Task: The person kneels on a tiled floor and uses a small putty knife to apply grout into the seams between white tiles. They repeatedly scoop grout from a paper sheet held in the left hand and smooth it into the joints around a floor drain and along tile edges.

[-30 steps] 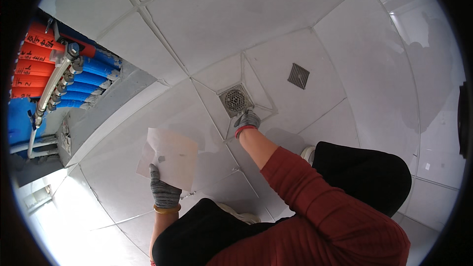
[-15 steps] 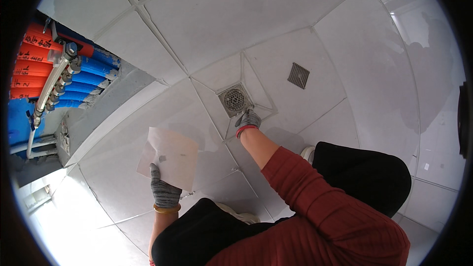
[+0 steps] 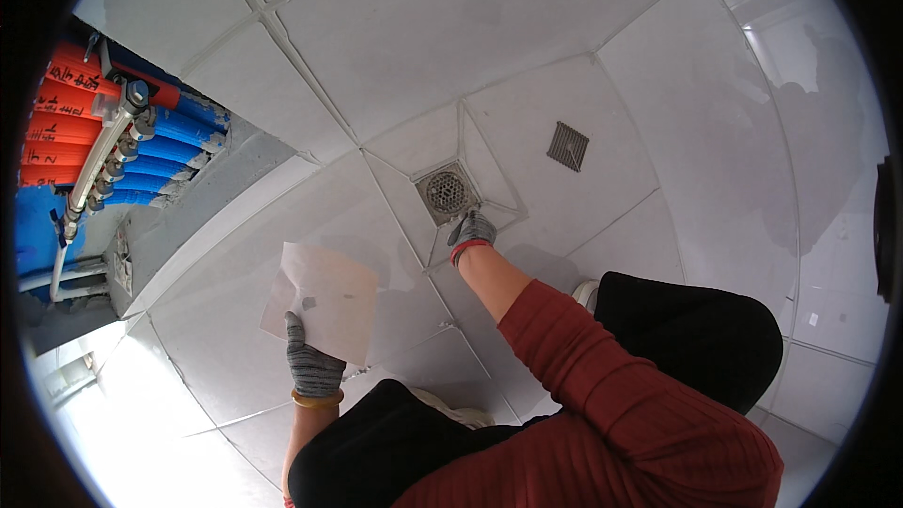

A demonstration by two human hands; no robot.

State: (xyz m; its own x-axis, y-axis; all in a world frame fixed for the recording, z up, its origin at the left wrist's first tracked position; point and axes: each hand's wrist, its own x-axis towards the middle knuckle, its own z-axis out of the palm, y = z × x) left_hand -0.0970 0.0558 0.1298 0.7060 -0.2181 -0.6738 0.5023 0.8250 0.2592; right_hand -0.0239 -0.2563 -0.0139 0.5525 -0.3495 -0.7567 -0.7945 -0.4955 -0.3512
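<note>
1. Pale sheet (image 3: 324,299): held above the floor (image 3: 400,362) by the left hand (image 3: 315,367), thumb over near edge; judged light, pliable, easily creased; edge grip suited.
2. Right hand (image 3: 473,228): fingers bent at near corner of drain (image 3: 449,190); any hold cannot be told. Drain judged rigid, gritty; rim offers purchase.

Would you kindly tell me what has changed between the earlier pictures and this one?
Nothing has visibly moved, and nothing was taken hold of or let go. The left hand still holds the pale sheet, the right hand stays at the near corner of the floor drain, and the grey ribbed square lies as before.
</note>
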